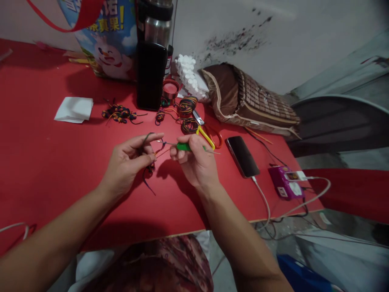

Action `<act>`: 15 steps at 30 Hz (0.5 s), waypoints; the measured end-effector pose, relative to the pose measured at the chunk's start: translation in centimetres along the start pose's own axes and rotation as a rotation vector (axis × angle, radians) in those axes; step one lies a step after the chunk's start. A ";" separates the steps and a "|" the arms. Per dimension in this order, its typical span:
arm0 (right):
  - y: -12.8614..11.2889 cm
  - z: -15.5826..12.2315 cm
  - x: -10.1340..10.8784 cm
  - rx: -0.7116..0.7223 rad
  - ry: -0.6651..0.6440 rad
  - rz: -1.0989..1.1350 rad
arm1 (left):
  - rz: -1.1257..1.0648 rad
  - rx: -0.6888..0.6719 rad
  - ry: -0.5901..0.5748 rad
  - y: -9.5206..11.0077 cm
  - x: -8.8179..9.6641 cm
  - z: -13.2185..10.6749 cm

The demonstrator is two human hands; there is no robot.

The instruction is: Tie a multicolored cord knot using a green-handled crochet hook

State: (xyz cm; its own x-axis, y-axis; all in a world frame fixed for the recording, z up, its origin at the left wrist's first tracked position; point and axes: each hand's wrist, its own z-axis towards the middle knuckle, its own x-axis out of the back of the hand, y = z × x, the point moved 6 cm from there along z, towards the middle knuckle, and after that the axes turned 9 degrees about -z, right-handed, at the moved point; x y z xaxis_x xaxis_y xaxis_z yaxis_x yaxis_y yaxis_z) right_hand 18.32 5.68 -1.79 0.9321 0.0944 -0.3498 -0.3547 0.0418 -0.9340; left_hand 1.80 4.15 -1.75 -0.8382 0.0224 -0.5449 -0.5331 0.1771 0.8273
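Note:
My left hand (129,160) pinches a small piece of multicoloured crochet work (150,167) between thumb and fingers, with dark yarn looped over the index finger. A dark tail of yarn dangles below it. In my right hand (197,158) is a crochet hook (184,146) with a green handle, its thin metal shaft pointing left into the yarn by my left fingertips. The exact stitch at the hook's tip is too small to make out. Beyond my hands lie a ball of dark variegated yarn (187,105) and scissors (206,137) with yellow and red handles.
On the red table (36,162) are a knotted yarn bundle (120,113), folded white paper (74,109), an upright black phone (151,77), and a printed bag (112,48). To the right sit a cabled phone (242,156), a purple box (284,182) and a brown cushion (252,93).

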 end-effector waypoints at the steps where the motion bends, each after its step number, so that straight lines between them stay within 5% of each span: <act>1: 0.0 0.0 -0.1 0.006 -0.010 0.007 | 0.023 -0.014 0.005 0.0 0.1 0.0; 15: 0.2 -0.4 -0.1 -0.004 -0.005 -0.096 | 0.023 0.062 0.050 -0.2 -0.1 0.0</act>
State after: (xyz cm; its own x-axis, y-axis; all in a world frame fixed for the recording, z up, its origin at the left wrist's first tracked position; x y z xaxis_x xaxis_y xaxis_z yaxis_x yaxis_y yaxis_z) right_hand 18.17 5.24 -1.95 0.9614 0.0947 -0.2585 -0.2637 0.0471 -0.9634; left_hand 1.98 4.09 -1.84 -0.8555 -0.0214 -0.5174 -0.5071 0.2375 0.8285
